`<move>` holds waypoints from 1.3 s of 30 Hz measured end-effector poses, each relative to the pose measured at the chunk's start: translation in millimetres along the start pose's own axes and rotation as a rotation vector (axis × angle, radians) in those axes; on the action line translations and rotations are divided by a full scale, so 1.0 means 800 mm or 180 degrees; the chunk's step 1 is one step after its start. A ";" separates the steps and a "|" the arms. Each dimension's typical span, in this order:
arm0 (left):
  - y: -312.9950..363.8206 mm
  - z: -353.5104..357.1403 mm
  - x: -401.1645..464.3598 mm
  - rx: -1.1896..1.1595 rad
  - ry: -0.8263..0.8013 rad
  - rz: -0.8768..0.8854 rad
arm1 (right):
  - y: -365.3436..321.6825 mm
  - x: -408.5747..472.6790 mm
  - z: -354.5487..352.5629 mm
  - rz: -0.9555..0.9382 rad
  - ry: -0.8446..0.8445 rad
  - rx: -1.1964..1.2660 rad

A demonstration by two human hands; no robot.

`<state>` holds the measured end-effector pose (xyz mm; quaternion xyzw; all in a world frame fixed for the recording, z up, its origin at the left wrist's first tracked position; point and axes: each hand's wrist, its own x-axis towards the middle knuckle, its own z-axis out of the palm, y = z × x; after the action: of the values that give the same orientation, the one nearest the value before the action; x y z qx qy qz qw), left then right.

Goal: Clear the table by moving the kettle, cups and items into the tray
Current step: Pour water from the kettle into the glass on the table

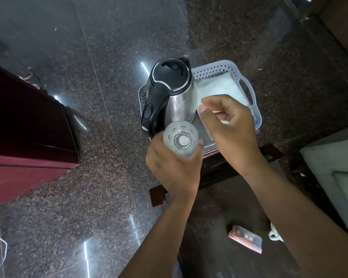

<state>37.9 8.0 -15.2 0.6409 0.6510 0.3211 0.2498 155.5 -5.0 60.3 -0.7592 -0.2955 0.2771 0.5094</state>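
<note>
- Counter (219, 207): dark, carrying the tray at its far end and a pink card pack (246, 238) nearer.
- Tray (247, 85): white, lined with cloth, kettle (175, 91) standing inside at its left.
- Right hand (227, 121): over the tray, fingers curled; what they hold, I cannot tell.
- Left hand (173, 167): wrapped round a glass (180, 139), beside the kettle.

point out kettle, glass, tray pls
kettle (182, 101), head view, on its steel body.
glass (180, 139), head view, on its base, seen through the mouth.
tray (211, 69), head view, on its far perforated wall.
</note>
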 end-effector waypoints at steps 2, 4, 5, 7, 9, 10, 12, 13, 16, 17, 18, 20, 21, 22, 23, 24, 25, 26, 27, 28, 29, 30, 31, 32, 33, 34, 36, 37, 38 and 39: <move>0.008 -0.018 0.001 -0.0298 -0.0107 0.0129 | -0.009 0.004 -0.003 0.0032 0.0051 0.0166; 0.017 -0.036 0.003 -0.0535 -0.0186 0.0256 | -0.014 0.007 -0.002 0.0121 0.0067 0.0356; 0.021 -0.046 0.006 -0.0650 -0.0212 0.0333 | -0.015 0.008 -0.001 0.0184 0.0073 0.0429; 0.025 -0.064 0.014 -0.0918 -0.0229 0.0474 | -0.014 0.008 0.006 0.0314 0.0066 0.0541; 0.023 -0.080 0.026 -0.1186 -0.0222 0.0539 | -0.009 0.004 0.018 0.0460 0.0015 0.0685; 0.022 -0.087 0.033 -0.1306 -0.0204 0.0559 | -0.007 0.001 0.026 0.0531 -0.0021 0.0773; 0.021 -0.101 0.046 -0.1529 -0.0133 0.0636 | 0.000 -0.005 0.044 0.0636 -0.0110 0.0897; 0.020 -0.108 0.051 -0.1632 -0.0084 0.0671 | 0.002 -0.008 0.055 0.0676 -0.0155 0.0943; 0.013 -0.125 0.070 -0.1721 0.0077 0.0703 | 0.003 -0.013 0.094 0.0830 -0.0257 0.1001; 0.008 -0.128 0.077 -0.1672 0.0128 0.0705 | 0.003 -0.013 0.108 0.0879 -0.0282 0.0990; 0.002 -0.131 0.083 -0.1612 0.0165 0.0716 | 0.003 -0.012 0.121 0.0904 -0.0314 0.1011; -0.009 -0.133 0.095 -0.1501 0.0185 0.0774 | 0.003 -0.009 0.145 0.0902 -0.0331 0.1151; -0.013 -0.133 0.099 -0.1463 0.0177 0.0802 | 0.003 -0.006 0.155 0.0921 -0.0320 0.1232; -0.017 -0.133 0.104 -0.1449 0.0164 0.0820 | 0.004 -0.003 0.163 0.0960 -0.0319 0.1317; -0.021 -0.133 0.108 -0.1445 0.0153 0.0835 | 0.004 -0.001 0.170 0.1005 -0.0339 0.1442; -0.023 -0.133 0.111 -0.1439 0.0149 0.0840 | 0.004 0.002 0.177 0.1040 -0.0367 0.1630; -0.025 -0.132 0.114 -0.1440 0.0155 0.0830 | 0.004 0.004 0.182 0.1067 -0.0374 0.1857; -0.027 -0.132 0.116 -0.1464 0.0175 0.0806 | 0.003 0.007 0.187 0.1101 -0.0342 0.2086; -0.027 -0.132 0.119 -0.1514 0.0201 0.0775 | 0.002 0.011 0.192 0.1135 -0.0276 0.2266; -0.028 -0.132 0.121 -0.1573 0.0217 0.0755 | 0.001 0.015 0.197 0.1154 -0.0186 0.2363; -0.027 -0.132 0.123 -0.1628 0.0208 0.0758 | 0.001 0.018 0.203 0.1147 -0.0061 0.2397; -0.027 -0.132 0.126 -0.1683 0.0172 0.0772 | 0.001 0.020 0.209 0.1116 0.0101 0.2412; -0.027 -0.131 0.129 -0.1740 0.0118 0.0784 | 0.000 0.021 0.215 0.1083 0.0292 0.2414; -0.026 -0.131 0.132 -0.1792 0.0063 0.0786 | 0.000 0.021 0.222 0.1055 0.0488 0.2387; -0.025 -0.131 0.134 -0.1832 0.0025 0.0784 | -0.001 0.021 0.227 0.1026 0.0664 0.2336; -0.024 -0.130 0.137 -0.1852 0.0010 0.0786 | -0.001 0.021 0.231 0.0994 0.0810 0.2285; -0.023 -0.129 0.141 -0.1862 -0.0006 0.0824 | -0.001 0.022 0.237 0.0948 0.1007 0.2226; -0.023 -0.128 0.143 -0.1872 -0.0016 0.0847 | -0.001 0.023 0.237 0.0955 0.1065 0.2187; -0.023 -0.128 0.145 -0.1877 -0.0029 0.0872 | 0.000 0.023 0.237 0.0964 0.1105 0.2125; -0.024 -0.128 0.147 -0.1861 -0.0035 0.0909 | 0.001 0.023 0.236 0.0952 0.1133 0.2054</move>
<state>-56.8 115.6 49.2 0.6285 0.4334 0.5228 0.3792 31.5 123.2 -4.8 -0.6310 0.0135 0.2910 0.7190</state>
